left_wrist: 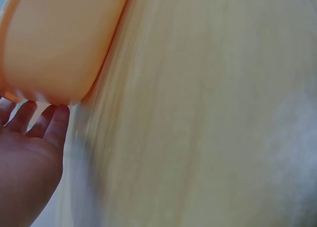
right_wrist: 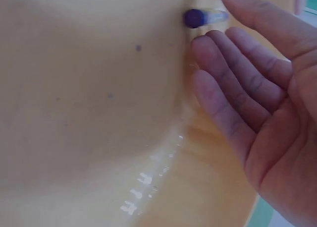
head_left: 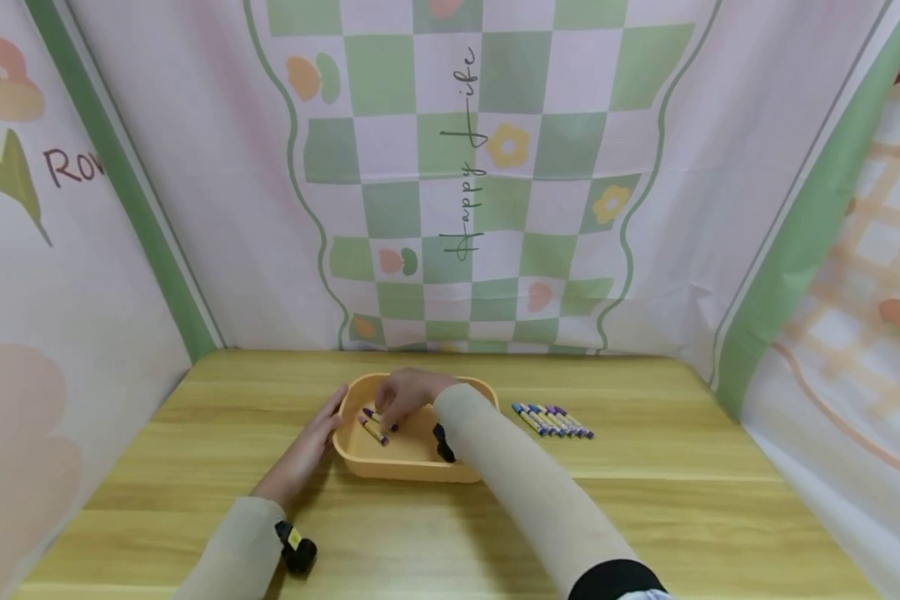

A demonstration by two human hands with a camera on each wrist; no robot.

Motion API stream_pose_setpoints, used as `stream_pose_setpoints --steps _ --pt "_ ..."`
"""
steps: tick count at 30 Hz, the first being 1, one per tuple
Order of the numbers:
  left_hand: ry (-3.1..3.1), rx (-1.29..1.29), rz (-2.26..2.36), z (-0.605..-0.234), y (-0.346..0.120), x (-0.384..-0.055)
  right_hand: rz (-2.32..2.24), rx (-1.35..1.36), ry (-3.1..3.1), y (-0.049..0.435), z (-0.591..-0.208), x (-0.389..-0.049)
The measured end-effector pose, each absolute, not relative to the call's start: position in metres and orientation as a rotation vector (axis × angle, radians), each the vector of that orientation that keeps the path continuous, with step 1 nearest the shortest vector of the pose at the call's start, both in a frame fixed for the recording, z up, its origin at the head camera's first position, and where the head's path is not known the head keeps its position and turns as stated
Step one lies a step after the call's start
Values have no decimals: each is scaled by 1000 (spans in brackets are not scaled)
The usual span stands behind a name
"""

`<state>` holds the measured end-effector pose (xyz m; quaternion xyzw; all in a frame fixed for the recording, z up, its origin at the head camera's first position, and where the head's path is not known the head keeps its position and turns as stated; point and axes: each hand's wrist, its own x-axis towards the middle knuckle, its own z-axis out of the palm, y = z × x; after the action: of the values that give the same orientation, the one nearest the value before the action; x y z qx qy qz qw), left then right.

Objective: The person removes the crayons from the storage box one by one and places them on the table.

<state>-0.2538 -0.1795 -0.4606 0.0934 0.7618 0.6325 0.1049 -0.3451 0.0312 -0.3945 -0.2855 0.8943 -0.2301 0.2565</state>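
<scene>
An orange plastic basket [head_left: 412,468] stands on the wooden table. The left hand [head_left: 321,427] rests its extended fingers against the basket's left end; in the left wrist view, fingertips [left_wrist: 60,113] touch the outer wall just under the rim. Inside the basket, the right hand [head_left: 408,393] reaches down over two crayons with yellow wrappers. One crayon [head_left: 372,431] lies beside the fingertips, and another purple-ended crayon [right_wrist: 203,18] shows in the gap between thumb and fingers. The right hand's fingers [right_wrist: 242,88] are loosely bent, with the thumb apart from them.
A row of several crayons [head_left: 552,421] lies on the table [head_left: 645,500] to the right of the basket. A patterned curtain [head_left: 450,208] hangs behind the table's back edge, and more printed cloth hangs at both sides.
</scene>
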Motion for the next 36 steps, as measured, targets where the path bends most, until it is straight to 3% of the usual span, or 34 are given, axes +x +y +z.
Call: stream_pose_setpoints --steps 18,36 --pt "2248 209 1857 -456 -178 -250 -652 -773 2449 32 -402 -348" --pt "2253 248 1883 -460 -178 -254 -495 -785 2505 100 -338 -349"
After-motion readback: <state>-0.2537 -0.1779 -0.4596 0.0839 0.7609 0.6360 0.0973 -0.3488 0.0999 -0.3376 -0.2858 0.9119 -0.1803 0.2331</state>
